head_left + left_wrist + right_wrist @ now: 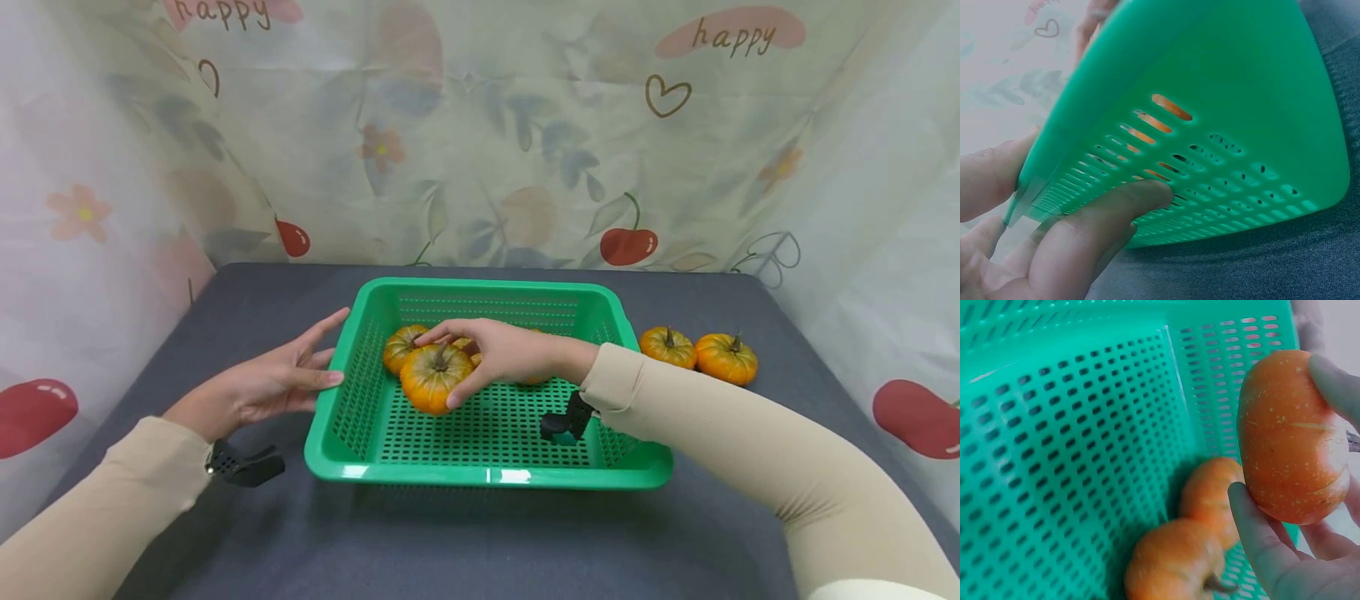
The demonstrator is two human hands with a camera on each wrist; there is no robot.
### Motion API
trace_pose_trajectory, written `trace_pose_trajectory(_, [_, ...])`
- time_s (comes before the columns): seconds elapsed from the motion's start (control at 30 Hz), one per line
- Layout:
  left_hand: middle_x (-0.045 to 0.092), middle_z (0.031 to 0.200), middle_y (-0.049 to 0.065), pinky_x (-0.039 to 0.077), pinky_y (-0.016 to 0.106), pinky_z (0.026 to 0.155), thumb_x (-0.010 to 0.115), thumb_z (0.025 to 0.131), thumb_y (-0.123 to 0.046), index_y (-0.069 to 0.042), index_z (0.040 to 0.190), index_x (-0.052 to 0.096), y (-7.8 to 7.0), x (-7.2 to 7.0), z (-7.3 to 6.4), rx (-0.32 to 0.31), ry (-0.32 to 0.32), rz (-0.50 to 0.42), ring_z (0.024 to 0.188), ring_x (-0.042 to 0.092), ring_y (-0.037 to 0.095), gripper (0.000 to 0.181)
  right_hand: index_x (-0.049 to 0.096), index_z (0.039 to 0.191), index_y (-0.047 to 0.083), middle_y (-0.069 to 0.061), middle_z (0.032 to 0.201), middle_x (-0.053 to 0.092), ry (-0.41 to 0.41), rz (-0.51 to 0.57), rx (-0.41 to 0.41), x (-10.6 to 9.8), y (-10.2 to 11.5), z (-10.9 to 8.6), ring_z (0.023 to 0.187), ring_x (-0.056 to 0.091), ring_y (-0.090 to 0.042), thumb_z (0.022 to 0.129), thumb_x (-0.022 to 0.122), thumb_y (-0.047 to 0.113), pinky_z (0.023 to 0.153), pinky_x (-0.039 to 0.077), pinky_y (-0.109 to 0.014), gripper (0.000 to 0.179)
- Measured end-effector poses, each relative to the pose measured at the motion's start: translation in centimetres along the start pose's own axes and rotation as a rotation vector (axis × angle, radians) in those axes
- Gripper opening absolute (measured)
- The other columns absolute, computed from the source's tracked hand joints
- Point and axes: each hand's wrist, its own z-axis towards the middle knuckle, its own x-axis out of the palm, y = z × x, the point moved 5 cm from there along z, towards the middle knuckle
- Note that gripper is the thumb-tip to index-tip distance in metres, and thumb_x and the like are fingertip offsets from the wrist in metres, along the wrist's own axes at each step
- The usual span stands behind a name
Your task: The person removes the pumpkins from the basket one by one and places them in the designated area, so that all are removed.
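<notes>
My right hand [502, 354] grips a small orange pumpkin [433, 382] by its sides, thumb and fingers spread around it, inside the green basket [487, 477]. In the right wrist view this held pumpkin [1294, 437] is above the perforated floor, and two more pumpkins, a nearer one [1172, 559] and a farther one [1210, 497], lie below it. The head view has one pumpkin [401, 348] by the left wall; others are partly hidden behind my right hand. My left hand [273, 383] touches the basket's left side from outside, its fingers fairly straight against the rim and slotted wall [1229, 81].
Two pumpkins, one nearer [667, 347] and one farther right [726, 358], sit on the dark grey tabletop [487, 542] right of the basket. A patterned cloth [480, 150] hangs behind and on both sides. Dark devices are strapped to both wrists.
</notes>
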Motion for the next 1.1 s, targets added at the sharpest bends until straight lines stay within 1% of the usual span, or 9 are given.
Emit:
trace_pose_trajectory(0.13, [0.000, 0.163, 0.016, 0.047, 0.058, 0.096, 0.054, 0.096, 0.003, -0.044, 0.152, -0.013, -0.1, 0.0, 0.0, 0.001, 0.000, 0.000, 0.120, 0.059, 0.033, 0.099, 0.048, 0.140, 0.023, 0.003, 0.140, 0.046, -0.040, -0.029, -0.013, -1.6, 0.4, -1.7, 0.124, 0.045, -0.017, 0.077, 0.083, 0.022, 0.105, 0.044, -0.037, 0.073])
trace_pose_trajectory(0.27, [0.000, 0.163, 0.017, 0.048, 0.058, 0.096, 0.054, 0.096, 0.003, -0.044, 0.152, -0.013, -0.2, 0.0, -0.1, 0.002, 0.003, -0.001, 0.120, 0.059, 0.032, 0.099, 0.047, 0.141, 0.029, 0.005, 0.143, 0.043, -0.086, -0.025, 0.000, -3.2, 0.6, -3.7, 0.122, 0.049, -0.018, 0.078, 0.083, 0.024, 0.099, 0.049, -0.038, 0.072])
trace_pose_trajectory(0.37, [-0.001, 0.162, 0.017, 0.048, 0.057, 0.096, 0.054, 0.096, 0.003, -0.045, 0.152, -0.012, -0.2, 0.1, -0.1, 0.007, 0.012, -0.003, 0.120, 0.059, 0.031, 0.099, 0.048, 0.139, 0.031, 0.005, 0.141, 0.044, -0.129, -0.016, 0.022, -4.4, 0.7, -5.3, 0.119, 0.054, -0.023, 0.077, 0.083, 0.026, 0.094, 0.052, -0.039, 0.071])
trace_pose_trajectory(0.5, [-0.002, 0.162, 0.018, 0.048, 0.057, 0.096, 0.054, 0.096, 0.003, -0.045, 0.151, -0.012, -0.2, 0.1, -0.1, 0.006, 0.020, -0.014, 0.120, 0.059, 0.031, 0.099, 0.049, 0.138, 0.030, 0.003, 0.138, 0.046, -0.194, -0.041, 0.042, -6.2, 0.7, -7.3, 0.123, 0.050, -0.023, 0.078, 0.082, 0.028, 0.104, 0.046, -0.043, 0.069])
trace_pose_trajectory(0.57, [-0.002, 0.162, 0.017, 0.048, 0.057, 0.095, 0.054, 0.096, 0.003, -0.046, 0.151, -0.012, -0.1, 0.1, -0.1, 0.002, 0.018, -0.020, 0.120, 0.059, 0.032, 0.099, 0.049, 0.139, 0.026, 0.002, 0.137, 0.047, -0.227, -0.042, 0.034, -7.0, 0.7, -8.3, 0.125, 0.046, -0.022, 0.079, 0.081, 0.025, 0.108, 0.041, -0.046, 0.068])
trace_pose_trajectory(0.63, [-0.002, 0.162, 0.017, 0.048, 0.057, 0.095, 0.053, 0.096, 0.003, -0.045, 0.151, -0.013, -0.1, 0.1, 0.0, 0.001, 0.020, -0.022, 0.120, 0.059, 0.032, 0.099, 0.048, 0.140, 0.022, 0.000, 0.138, 0.047, -0.260, -0.037, 0.028, -7.8, 0.6, -9.4, 0.125, 0.044, -0.022, 0.081, 0.080, 0.021, 0.109, 0.040, -0.047, 0.067])
trace_pose_trajectory(0.8, [-0.004, 0.162, 0.018, 0.048, 0.057, 0.095, 0.053, 0.097, 0.003, -0.043, 0.151, -0.015, -0.1, 0.1, 0.0, 0.008, 0.037, -0.018, 0.120, 0.059, 0.032, 0.099, 0.046, 0.142, 0.022, 0.000, 0.138, 0.046, -0.346, -0.036, 0.056, -9.3, 0.3, -12.0, 0.121, 0.051, -0.022, 0.084, 0.076, 0.017, 0.097, 0.051, -0.037, 0.065])
trace_pose_trajectory(0.97, [-0.005, 0.162, 0.018, 0.049, 0.056, 0.095, 0.053, 0.097, 0.002, -0.044, 0.152, -0.013, -0.1, 0.2, 0.0, 0.010, 0.041, -0.018, 0.119, 0.060, 0.031, 0.097, 0.044, 0.144, 0.030, 0.007, 0.145, 0.040, -0.418, -0.055, 0.101, -10.3, -0.1, -14.3, 0.124, 0.047, -0.018, 0.086, 0.075, 0.017, 0.094, 0.050, -0.023, 0.067])
trace_pose_trajectory(1.1, [-0.004, 0.162, 0.017, 0.049, 0.055, 0.094, 0.053, 0.097, 0.002, -0.044, 0.152, -0.012, -0.1, 0.2, 0.0, 0.009, 0.033, -0.015, 0.119, 0.060, 0.031, 0.097, 0.042, 0.146, 0.032, 0.004, 0.143, 0.036, -0.474, -0.043, 0.129, -10.9, -0.5, -16.1, 0.120, 0.054, -0.016, 0.088, 0.073, 0.015, 0.086, 0.054, -0.024, 0.068])
